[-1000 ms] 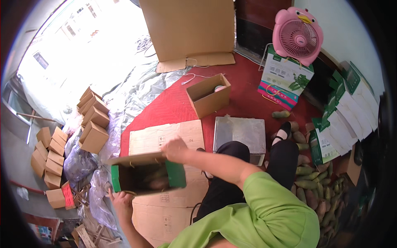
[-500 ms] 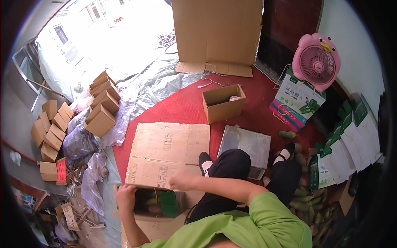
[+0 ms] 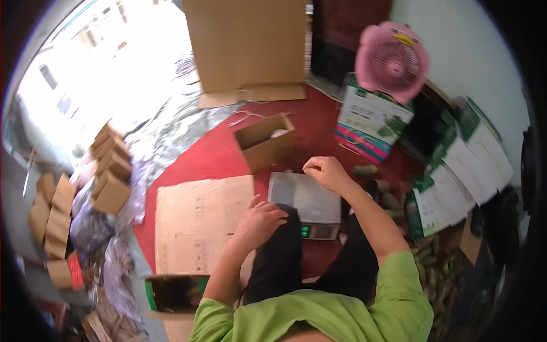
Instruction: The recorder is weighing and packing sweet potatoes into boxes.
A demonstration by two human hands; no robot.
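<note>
My left hand [image 3: 259, 219] rests on my left knee with the fingers loosely spread and nothing in it. My right hand [image 3: 325, 171] is curled into a fist above the far right corner of a grey platform scale [image 3: 302, 196] with a lit green display. Nothing shows inside the fist. An open cardboard box with green flaps [image 3: 171, 290] stands on the floor at my left side, apart from both hands. A flat cardboard sheet [image 3: 199, 222] lies just left of my left hand.
A small open brown box [image 3: 265, 142] sits behind the scale on the red carpet [image 3: 216, 157]. A pink fan [image 3: 393, 60] tops a printed carton; flat cartons [image 3: 456, 165] and green vegetables [image 3: 433, 268] lie right. Small brown boxes [image 3: 108, 171] are stacked left, with a tall cardboard panel [image 3: 248, 45] behind.
Both hands carried the green-flapped box down to my left and let it go. The left hand has come back to my knee, the right hand over the scale.
</note>
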